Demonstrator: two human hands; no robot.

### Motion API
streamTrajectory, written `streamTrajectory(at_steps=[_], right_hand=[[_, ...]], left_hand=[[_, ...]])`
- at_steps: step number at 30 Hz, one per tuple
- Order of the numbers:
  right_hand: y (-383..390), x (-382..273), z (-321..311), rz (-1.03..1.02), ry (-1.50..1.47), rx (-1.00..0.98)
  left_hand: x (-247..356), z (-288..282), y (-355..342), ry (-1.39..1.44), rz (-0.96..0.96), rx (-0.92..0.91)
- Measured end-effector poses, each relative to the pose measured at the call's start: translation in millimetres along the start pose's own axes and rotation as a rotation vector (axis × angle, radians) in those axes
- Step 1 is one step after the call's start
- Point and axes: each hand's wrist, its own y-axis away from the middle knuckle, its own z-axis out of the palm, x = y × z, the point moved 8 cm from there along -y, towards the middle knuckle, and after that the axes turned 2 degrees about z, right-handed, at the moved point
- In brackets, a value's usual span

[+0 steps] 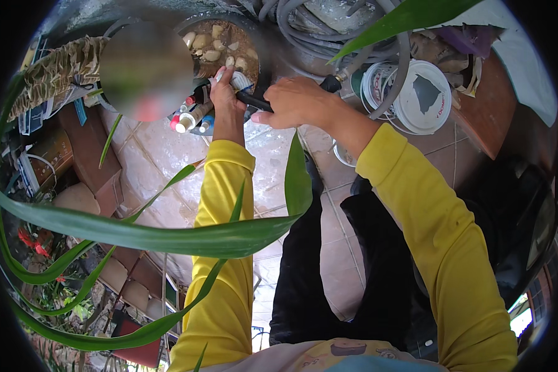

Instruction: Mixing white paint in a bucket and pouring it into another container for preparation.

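Note:
My right hand [299,102] is closed around a black handle [254,101] joined to a grey hose [398,68] that loops off to the upper right. My left hand [226,93] grips the front end of the same black piece, next to a white ribbed cap [242,80]. Just below the left hand lie a few small tube-like parts with red, white and blue ends [191,116]. Straight ahead of both hands stands a dark round pot [254,37] filled with soil and pale stones [214,44]. Both my sleeves are yellow.
Long green leaves [167,235] cross the lower left in front of my left arm, and another leaf [403,18] hangs at the top. A white bucket [423,96] stands on the right. Coiled grey hoses lie behind it. The floor is pale tile [161,155]; brown boxes [90,155] sit left.

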Motion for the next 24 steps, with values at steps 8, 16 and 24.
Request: streamTrajectory(at_steps=[8, 16, 24], right_hand=[[-14, -18, 22, -0.052, 0.025, -0.087], [-14, -13, 22, -0.040, 0.051, 0.043], [1, -42, -14, -0.149, 0.251, 0.273]], left_hand=[[7, -28, -9, 0.043, 0.100, 0.146], [-15, -22, 11, 0.222, -0.048, 0.076], [-9, -4, 18, 0.129, -0.070, 0.189]])
